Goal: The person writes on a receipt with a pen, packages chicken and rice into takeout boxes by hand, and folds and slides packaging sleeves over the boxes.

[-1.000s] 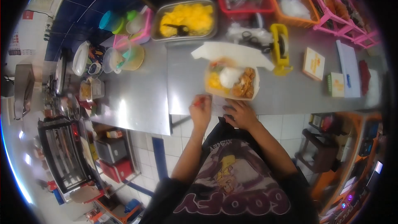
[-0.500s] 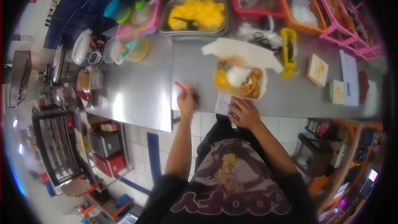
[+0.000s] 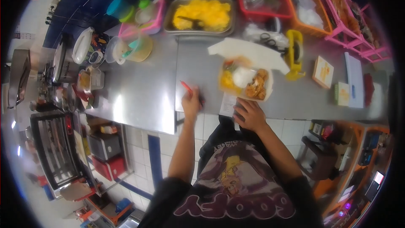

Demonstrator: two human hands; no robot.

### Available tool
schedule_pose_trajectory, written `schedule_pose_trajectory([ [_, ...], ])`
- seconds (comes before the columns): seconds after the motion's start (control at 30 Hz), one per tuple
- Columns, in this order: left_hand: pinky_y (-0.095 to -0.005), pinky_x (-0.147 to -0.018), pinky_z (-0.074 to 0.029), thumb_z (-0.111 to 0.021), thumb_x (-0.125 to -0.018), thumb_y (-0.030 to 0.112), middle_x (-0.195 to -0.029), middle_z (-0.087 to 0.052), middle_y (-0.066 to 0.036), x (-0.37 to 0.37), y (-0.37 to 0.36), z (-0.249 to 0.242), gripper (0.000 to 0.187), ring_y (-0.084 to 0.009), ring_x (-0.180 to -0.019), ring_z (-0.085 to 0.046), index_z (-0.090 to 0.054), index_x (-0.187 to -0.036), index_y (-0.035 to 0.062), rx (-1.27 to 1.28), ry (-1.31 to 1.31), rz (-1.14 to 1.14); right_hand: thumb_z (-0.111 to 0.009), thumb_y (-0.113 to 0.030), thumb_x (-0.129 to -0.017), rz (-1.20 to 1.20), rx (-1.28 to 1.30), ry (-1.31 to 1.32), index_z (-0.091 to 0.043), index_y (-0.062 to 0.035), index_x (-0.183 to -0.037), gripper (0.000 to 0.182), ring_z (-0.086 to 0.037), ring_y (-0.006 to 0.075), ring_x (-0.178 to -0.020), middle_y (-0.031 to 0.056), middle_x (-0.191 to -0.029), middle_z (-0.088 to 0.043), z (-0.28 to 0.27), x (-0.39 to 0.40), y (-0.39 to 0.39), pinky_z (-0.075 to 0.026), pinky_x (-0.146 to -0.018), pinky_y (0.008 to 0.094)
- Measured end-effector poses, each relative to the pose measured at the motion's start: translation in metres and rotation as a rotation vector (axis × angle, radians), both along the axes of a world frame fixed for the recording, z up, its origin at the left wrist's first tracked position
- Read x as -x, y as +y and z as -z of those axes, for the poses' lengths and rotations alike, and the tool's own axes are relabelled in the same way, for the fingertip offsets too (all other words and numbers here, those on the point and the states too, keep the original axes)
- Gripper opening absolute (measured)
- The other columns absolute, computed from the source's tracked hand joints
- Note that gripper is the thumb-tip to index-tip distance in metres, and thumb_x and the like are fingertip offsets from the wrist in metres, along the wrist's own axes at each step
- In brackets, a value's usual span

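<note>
My left hand (image 3: 192, 102) is closed around a red pen (image 3: 185, 87), whose end points up and left over the steel counter. Fingers apart, my right hand (image 3: 251, 115) rests over the right side of a white printed paper slip (image 3: 228, 105) at the counter's front edge. Just beyond the slip stands an opened takeaway box (image 3: 222, 85). Inside it are a white mound of rice (image 3: 243, 77), fried chicken (image 3: 257, 86) and yellow food (image 3: 228, 78). Its white lid (image 3: 249, 53) is folded back on the far side.
A steel tray (image 3: 168, 21) of yellow food stands at the back. Red (image 3: 288, 13) and orange (image 3: 327, 27) baskets sit to its right. A yellow tape dispenser (image 3: 294, 55), scissors (image 3: 268, 39) and small cards (image 3: 323, 72) lie right; plastic tubs (image 3: 141, 51) stand left.
The view has shifted slightly. My left hand has tilted the pen a little more upright; my right hand stays on the slip.
</note>
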State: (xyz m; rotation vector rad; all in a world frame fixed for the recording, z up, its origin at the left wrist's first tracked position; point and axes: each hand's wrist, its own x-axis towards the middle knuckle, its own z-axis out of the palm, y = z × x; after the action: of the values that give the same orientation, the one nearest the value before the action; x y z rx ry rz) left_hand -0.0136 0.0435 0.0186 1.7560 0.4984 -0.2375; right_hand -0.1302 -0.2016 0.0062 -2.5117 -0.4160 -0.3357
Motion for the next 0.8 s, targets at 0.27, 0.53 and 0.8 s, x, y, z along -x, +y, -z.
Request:
schedule_pose_trajectory([
  [0.27,-0.0257,-0.043,-0.039,-0.065,-0.097,0.041,-0.061,-0.058,-0.002,0.0005,-0.0007,-0.0045,0.041,-0.0092,-0.047,-0.052,-0.066,-0.089,0.001,-0.014,-0.007,0.014,-0.075,-0.028,-0.079,0.0,-0.036,-0.025,-0.072,-0.0105,-0.101,0.028,-0.06,0.0305,-0.116,0.0136,-0.13,-0.061,-0.0023,-0.0003,0.0003,-0.048,-0.098,0.0433],
  [0.53,-0.0254,-0.043,-0.039,-0.066,-0.097,0.038,-0.061,-0.058,-0.002,0.0015,0.0003,-0.003,0.038,-0.009,-0.047,-0.052,-0.066,-0.089,0.0008,0.006,-0.022,0.017,-0.074,-0.03,-0.08,0.002,-0.019,-0.025,-0.073,-0.0116,-0.102,0.029,-0.06,0.0299,-0.117,0.012,-0.129,-0.062,0.0006,-0.0004,0.0001,-0.047,-0.1,0.0427],
  [0.8,-0.0255,-0.037,-0.036,-0.065,-0.097,0.041,-0.057,-0.047,0.001,0.0024,-0.0068,-0.0085,0.042,-0.0085,-0.039,-0.045,-0.057,-0.076,0.0055,0.015,-0.087,0.02,-0.074,-0.032,-0.08,0.006,0.005,-0.003,-0.073,-0.0128,-0.104,0.031,-0.059,0.0293,-0.119,0.0106,-0.13,-0.061,-0.0012,0.0004,-0.0002,-0.046,-0.104,0.0423],
])
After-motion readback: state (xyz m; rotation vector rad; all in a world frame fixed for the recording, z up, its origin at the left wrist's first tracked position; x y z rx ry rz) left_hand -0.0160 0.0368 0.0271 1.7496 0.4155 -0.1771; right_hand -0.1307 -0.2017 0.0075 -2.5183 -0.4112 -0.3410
